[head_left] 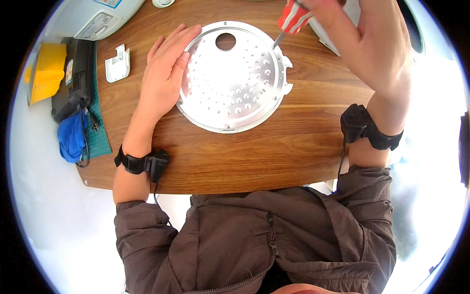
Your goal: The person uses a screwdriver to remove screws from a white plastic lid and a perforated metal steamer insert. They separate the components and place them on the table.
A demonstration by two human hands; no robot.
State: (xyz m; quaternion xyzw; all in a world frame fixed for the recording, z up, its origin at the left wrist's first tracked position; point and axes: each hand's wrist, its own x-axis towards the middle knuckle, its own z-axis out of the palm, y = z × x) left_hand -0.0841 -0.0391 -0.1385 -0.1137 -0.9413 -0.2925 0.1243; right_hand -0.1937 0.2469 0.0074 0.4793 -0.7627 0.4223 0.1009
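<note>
A round silver metal plate (223, 117), dimpled over its middle and with one large round hole near its far edge, lies on the wooden table. Small screws or screw holes sit around its rim, and white tabs stick out at its right side. Along the plate's left edge rests my left hand (166, 68), its fingers stretched out and its thumb against the rim. My right hand (362, 44) grips a screwdriver (295, 18) with a red and white handle. The screwdriver is tilted, its tip at the plate's upper right rim. Part of my right hand is beyond the top edge.
A white plastic bracket (117, 63) lies left of my left hand. Farther left are a black box-shaped device (73, 83), a yellow bin (48, 71), a blue cloth (72, 137) and a green cutting mat (101, 137). White appliance housings (110, 24) stand at the back.
</note>
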